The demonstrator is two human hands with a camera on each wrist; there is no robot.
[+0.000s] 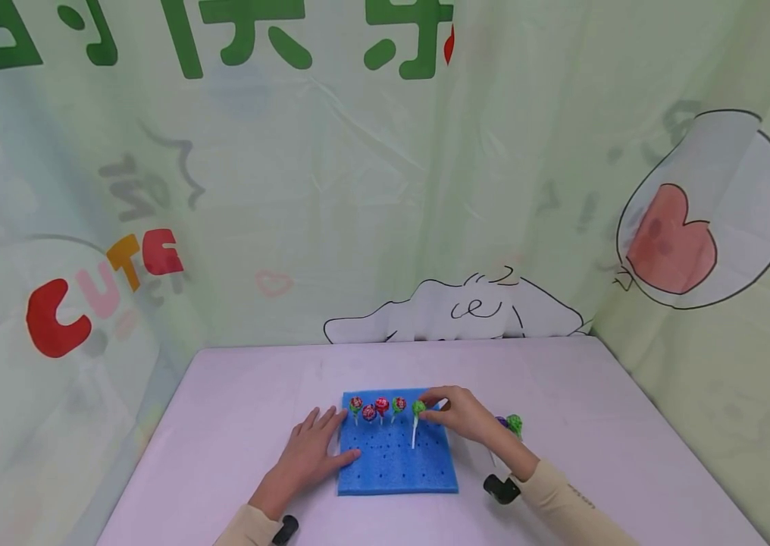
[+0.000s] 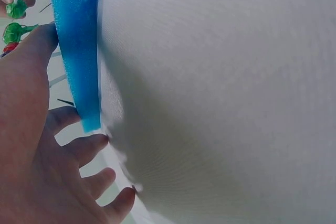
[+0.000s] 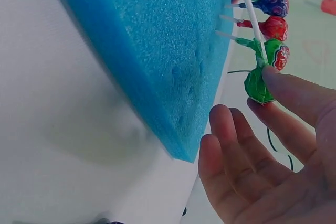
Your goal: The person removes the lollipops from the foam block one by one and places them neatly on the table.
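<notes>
A blue foam board (image 1: 395, 462) with rows of small holes lies on the table. Several wrapped lollipops stand in its back row, among them a red one (image 1: 381, 405) and a green-and-red one (image 1: 399, 404). My right hand (image 1: 461, 413) pinches a green lollipop (image 3: 258, 83) by its wrapped head between thumb and forefinger; its white stick (image 1: 414, 434) points down over the board in the head view. My left hand (image 1: 310, 447) rests at the board's left edge with fingers spread, the thumb lying over the foam, as the left wrist view (image 2: 37, 145) hand also shows.
More lollipops, one green (image 1: 514, 424) and one purple (image 1: 502, 421), lie on the table right of the board, partly hidden by my right forearm. A pale tablecloth (image 1: 255, 387) covers the table. Printed curtains (image 1: 385, 189) hang behind and at both sides.
</notes>
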